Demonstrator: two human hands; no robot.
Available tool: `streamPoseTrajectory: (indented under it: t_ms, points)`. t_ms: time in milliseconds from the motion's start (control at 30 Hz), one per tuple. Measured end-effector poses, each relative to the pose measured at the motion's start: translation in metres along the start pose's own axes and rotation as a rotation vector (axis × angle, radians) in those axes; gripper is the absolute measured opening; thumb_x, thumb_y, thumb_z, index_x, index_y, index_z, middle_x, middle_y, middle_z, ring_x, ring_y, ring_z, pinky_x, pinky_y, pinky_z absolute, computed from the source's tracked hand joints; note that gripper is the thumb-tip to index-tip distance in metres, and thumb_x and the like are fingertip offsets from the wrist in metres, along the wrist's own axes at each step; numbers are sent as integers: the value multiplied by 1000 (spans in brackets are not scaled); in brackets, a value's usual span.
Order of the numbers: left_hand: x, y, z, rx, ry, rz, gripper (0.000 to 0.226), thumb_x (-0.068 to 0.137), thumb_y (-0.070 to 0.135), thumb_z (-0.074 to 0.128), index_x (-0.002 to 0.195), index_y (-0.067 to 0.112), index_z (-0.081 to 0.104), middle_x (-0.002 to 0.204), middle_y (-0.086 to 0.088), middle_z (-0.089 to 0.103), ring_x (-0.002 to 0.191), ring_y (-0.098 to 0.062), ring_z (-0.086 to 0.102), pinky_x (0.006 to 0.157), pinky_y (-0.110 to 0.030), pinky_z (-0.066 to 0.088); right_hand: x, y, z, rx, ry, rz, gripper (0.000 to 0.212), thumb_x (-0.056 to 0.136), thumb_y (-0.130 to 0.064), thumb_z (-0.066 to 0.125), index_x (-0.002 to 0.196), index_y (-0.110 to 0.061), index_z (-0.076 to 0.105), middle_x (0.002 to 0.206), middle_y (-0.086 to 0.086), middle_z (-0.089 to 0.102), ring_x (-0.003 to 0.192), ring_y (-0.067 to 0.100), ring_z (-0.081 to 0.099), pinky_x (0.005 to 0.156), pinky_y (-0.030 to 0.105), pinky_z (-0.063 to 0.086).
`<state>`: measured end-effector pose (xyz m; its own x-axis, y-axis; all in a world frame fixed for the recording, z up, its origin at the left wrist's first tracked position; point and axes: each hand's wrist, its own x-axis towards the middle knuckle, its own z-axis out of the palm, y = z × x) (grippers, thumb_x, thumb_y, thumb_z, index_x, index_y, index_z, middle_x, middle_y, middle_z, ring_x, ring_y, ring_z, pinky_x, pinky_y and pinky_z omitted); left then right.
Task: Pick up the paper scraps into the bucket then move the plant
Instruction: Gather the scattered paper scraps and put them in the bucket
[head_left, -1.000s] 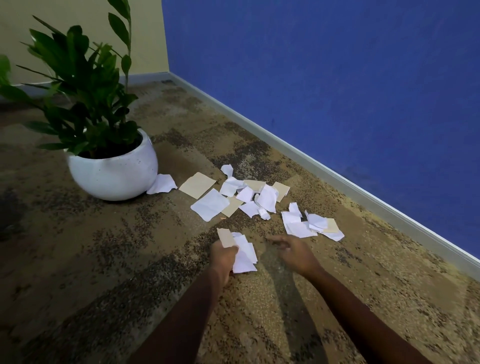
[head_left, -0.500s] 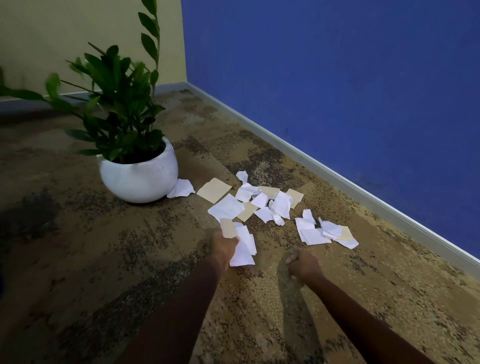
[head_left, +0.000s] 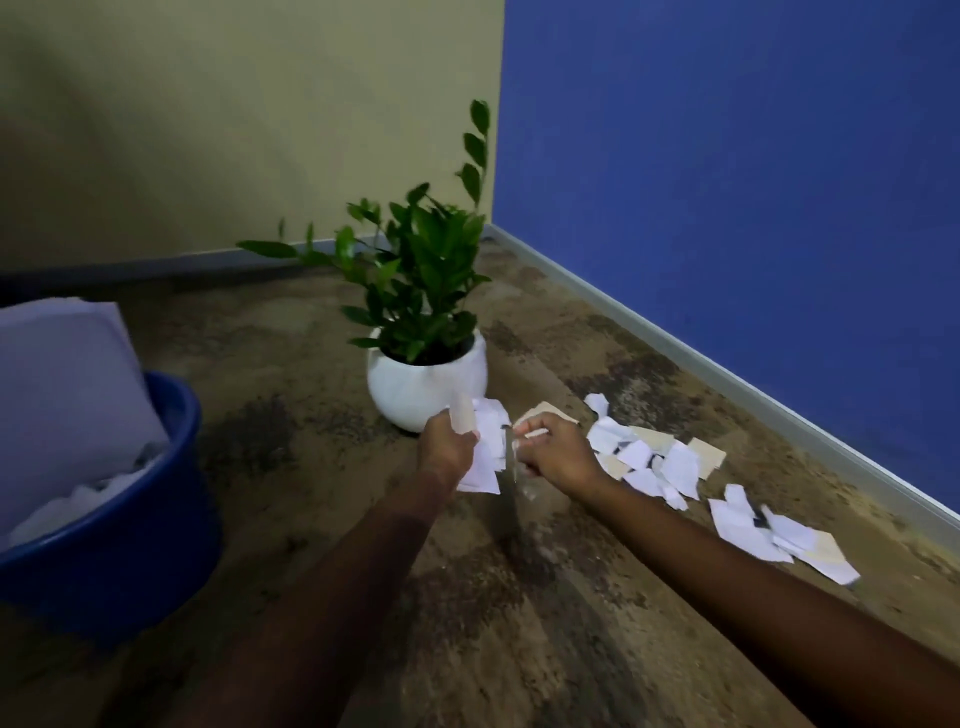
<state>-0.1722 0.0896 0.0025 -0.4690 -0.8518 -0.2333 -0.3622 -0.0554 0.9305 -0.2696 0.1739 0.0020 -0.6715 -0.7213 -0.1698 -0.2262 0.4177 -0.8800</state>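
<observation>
My left hand (head_left: 448, 448) grips a bunch of white and tan paper scraps (head_left: 485, 447), held up in front of the white round pot (head_left: 410, 387) of the green plant (head_left: 415, 275). Close beside it, my right hand (head_left: 556, 451) has curled fingers that seem to pinch a small white scrap; motion blur makes this unsure. More paper scraps (head_left: 649, 457) lie on the carpet to the right, with a second patch of scraps (head_left: 769, 530) nearer the wall. A blue bucket (head_left: 130, 535) stands at the left edge, white paper inside.
A pale flat sheet or lid (head_left: 62, 395) leans in the bucket. The blue wall with its grey baseboard (head_left: 727, 374) runs along the right; a beige wall closes the back. Mottled brown carpet (head_left: 311, 364) lies between bucket and pot.
The view has swung left, bringing the bucket into sight. My left hand has carried its scraps up and leftward; my right hand has lifted off the carpet and come in beside the left.
</observation>
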Motion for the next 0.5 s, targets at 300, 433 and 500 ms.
streamPoseTrajectory:
  t_ms: [300,433,500]
  points:
    - [-1,15,-128,72,326,151,38,94,1,46,131,-1,51,129,-22,59,120,-34,55,96,-38,45,-1,-102,103,1,-153,-313,17,85,2,54,83,-15,56,69,-8,49,67,13,49,55,20,38]
    - [-8,10,-180,90,477,139,39,97,6,44,136,1,45,134,-22,55,123,-35,52,97,-40,45,-9,-137,146,17,-188,-383,14,87,-1,55,97,-9,59,69,-11,46,71,13,50,61,23,41]
    - [-12,6,-206,87,575,109,40,98,8,45,137,0,43,137,-22,52,126,-36,51,100,-42,44,-13,-153,168,70,-203,-364,11,87,-2,55,86,-13,57,70,-7,49,81,18,52,69,28,45]
